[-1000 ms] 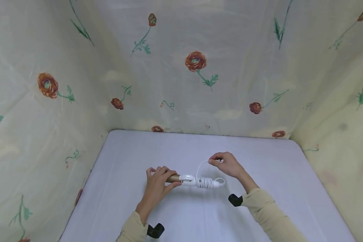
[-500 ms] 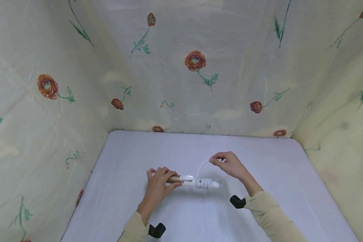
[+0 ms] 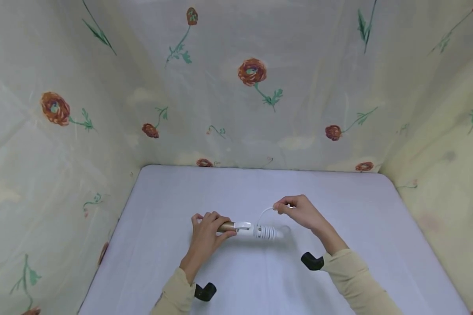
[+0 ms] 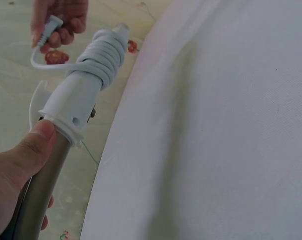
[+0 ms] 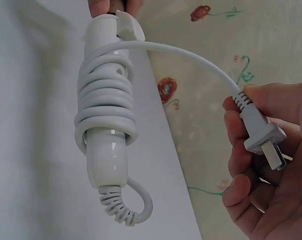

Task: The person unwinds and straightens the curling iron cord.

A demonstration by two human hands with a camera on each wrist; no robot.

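A curling iron (image 5: 107,160) with a white handle and a brownish barrel (image 3: 226,227) is held level above the table. My left hand (image 3: 206,234) grips the barrel, its thumb near the white clamp lever (image 4: 38,102). The white power cord (image 5: 106,97) is wound in several loops around the handle, and a small loop bends back from the ribbed strain relief at its end. My right hand (image 3: 301,213) pinches the plug (image 5: 258,127) between thumb and fingers, the prongs facing outward. A short free length of cord arcs from the loops to that plug.
A white-covered table (image 3: 173,192) lies beneath both hands. Cream cloth (image 3: 299,87) printed with orange flowers hangs behind it and on both sides. Black wrist mounts (image 3: 312,261) stick out at both sleeves.
The head view has tilted down slightly. My right hand has drifted a little to the right with the plug. My left hand keeps its grip on the barrel, and the windings look the same.
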